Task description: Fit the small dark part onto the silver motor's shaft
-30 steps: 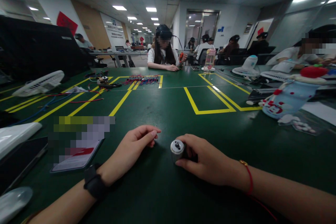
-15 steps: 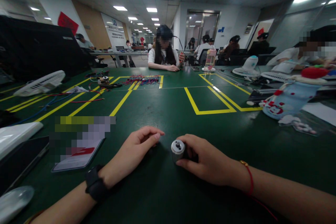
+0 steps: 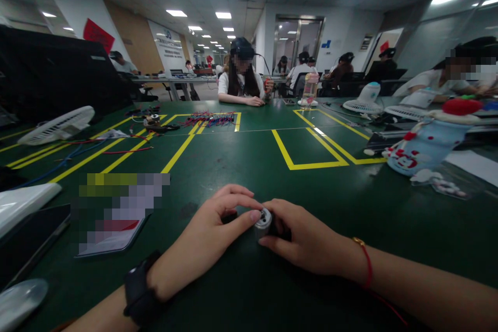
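A small silver metal cylinder [image 3: 263,228] stands near the middle of the green table, its round top facing up with a small knob and dark holes. Wrapped round its right side is my right hand [image 3: 295,233], thumb in front and fingers behind. My left hand [image 3: 221,218] reaches in from the left, thumb and index fingertips pinched together at the knob on top. Whether a small part sits between those fingertips is hidden.
On the green table [image 3: 225,155] lie a phone-like pixelated object [image 3: 116,233] at left, red and blue wires [image 3: 212,119] further back, and a blue bottle [image 3: 424,145] at right. A white fan [image 3: 58,125] is at far left. Across the table sits a person [image 3: 243,75].
My left hand has moved right and its fingertips now touch the cylinder's top. The right hand still holds the cylinder in nearly the same place.
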### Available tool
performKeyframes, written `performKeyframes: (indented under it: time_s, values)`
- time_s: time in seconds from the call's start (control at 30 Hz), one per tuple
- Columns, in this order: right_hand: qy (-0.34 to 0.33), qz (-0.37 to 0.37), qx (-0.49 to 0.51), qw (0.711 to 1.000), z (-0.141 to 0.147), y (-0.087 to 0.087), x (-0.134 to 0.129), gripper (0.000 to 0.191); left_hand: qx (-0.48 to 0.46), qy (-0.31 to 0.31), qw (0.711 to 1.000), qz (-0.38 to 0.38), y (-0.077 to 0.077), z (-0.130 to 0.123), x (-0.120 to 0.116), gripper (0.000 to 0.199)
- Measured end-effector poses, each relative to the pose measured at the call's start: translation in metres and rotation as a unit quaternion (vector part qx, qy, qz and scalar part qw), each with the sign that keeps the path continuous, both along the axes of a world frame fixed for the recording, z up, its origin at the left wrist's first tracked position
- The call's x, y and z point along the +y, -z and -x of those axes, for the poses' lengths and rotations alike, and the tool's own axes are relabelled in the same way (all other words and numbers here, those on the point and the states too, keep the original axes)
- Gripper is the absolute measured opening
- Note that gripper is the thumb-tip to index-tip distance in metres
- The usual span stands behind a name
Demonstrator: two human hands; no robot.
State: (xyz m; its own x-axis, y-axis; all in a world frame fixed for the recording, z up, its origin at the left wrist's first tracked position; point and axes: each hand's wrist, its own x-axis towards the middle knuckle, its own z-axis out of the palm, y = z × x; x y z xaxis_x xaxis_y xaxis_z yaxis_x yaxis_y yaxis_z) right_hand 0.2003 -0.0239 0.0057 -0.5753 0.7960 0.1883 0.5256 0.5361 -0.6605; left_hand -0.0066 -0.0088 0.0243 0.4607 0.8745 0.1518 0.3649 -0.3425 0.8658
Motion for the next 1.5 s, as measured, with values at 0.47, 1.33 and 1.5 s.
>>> performKeyframes:
  time_s: [0.47,1.33,1.5]
  values:
    - [0.007,0.017,-0.01,1.0,-0.001,-0.001,-0.001,0.03,0.006,-0.015,1.0,-0.018,-0.001,0.016,0.006,0.015]
    - [0.014,0.027,-0.005,1.0,-0.003,-0.002,-0.001,0.033,0.019,-0.123,0.991,0.044,0.013,0.029,0.017,0.025]
    - [0.013,0.028,0.004,1.0,-0.002,-0.001,-0.001,0.033,-0.027,-0.166,0.984,0.057,0.016,0.028,0.018,0.024]
